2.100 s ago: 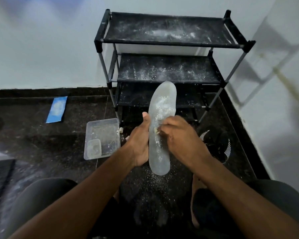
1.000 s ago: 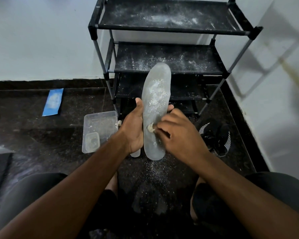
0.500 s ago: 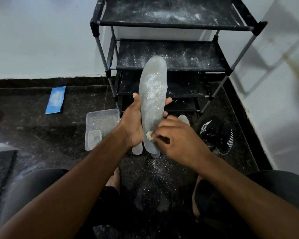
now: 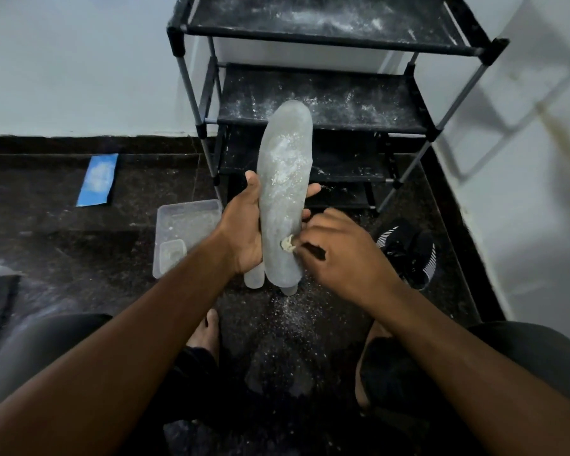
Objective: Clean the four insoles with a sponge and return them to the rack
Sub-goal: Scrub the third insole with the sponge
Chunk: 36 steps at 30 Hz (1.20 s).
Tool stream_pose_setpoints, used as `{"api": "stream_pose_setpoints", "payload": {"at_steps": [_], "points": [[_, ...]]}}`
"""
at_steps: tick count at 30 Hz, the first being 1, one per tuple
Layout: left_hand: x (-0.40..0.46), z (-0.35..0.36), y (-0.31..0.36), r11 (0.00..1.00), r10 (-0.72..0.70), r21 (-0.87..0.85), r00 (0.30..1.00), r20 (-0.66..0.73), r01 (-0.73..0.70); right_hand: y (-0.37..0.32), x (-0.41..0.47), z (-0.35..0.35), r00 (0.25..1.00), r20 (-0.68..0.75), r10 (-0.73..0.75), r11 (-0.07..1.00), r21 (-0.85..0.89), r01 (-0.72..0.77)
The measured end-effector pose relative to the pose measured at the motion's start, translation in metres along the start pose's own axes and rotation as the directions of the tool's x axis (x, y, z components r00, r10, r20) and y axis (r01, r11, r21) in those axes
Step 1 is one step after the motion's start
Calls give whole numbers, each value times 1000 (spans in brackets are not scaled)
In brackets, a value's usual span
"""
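A long grey insole [image 4: 283, 179] dusted with white powder stands upright in front of me. My left hand [image 4: 247, 232] grips it around its middle from the left, fingertips showing past its right edge. My right hand [image 4: 334, 255] pinches a small pale sponge [image 4: 287, 247] and presses it against the insole's lower part. The ends of two more insoles [image 4: 254, 278] peek out on the floor below the held one. The black three-tier rack [image 4: 316, 97] stands behind, its shelves speckled white.
A clear plastic tray [image 4: 181, 225] with a small tub inside lies on the dark floor at the left. A blue packet [image 4: 97, 179] lies farther left. A black shoe with white stripes [image 4: 408, 251] sits at the right by the wall. White powder covers the floor below the insole.
The sponge in my right hand has moved down the insole from its middle toward the heel. My left hand's grip has held, and the insole has risen slightly.
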<state>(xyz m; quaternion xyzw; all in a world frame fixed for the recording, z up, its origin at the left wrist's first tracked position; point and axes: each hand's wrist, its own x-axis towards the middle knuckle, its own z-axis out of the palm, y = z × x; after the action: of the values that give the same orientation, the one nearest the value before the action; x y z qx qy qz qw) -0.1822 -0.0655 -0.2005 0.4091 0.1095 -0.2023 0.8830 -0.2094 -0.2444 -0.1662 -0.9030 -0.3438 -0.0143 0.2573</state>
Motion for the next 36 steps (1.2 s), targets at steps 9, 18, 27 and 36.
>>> {"api": "stream_pose_setpoints", "payload": {"at_steps": [9, 18, 27, 36], "points": [[-3, 2, -2, 1000, -3, -8, 1000, -18, 3, -1, -4, 3, 999, 16, -35, 999, -3, 35], [-4, 9, -11, 998, -66, 6, 997, -33, 67, -4, 2, 12, 997, -60, -41, 999, -14, 40], [-4, 11, -1, 999, -45, 24, 999, -24, 46, -13, 8, 13, 992, -99, 82, 979, 192, -62], [-5, 14, -5, 998, -56, 24, 998, -14, 57, -10, 12, 13, 992, -104, 73, 974, 223, -48]]}}
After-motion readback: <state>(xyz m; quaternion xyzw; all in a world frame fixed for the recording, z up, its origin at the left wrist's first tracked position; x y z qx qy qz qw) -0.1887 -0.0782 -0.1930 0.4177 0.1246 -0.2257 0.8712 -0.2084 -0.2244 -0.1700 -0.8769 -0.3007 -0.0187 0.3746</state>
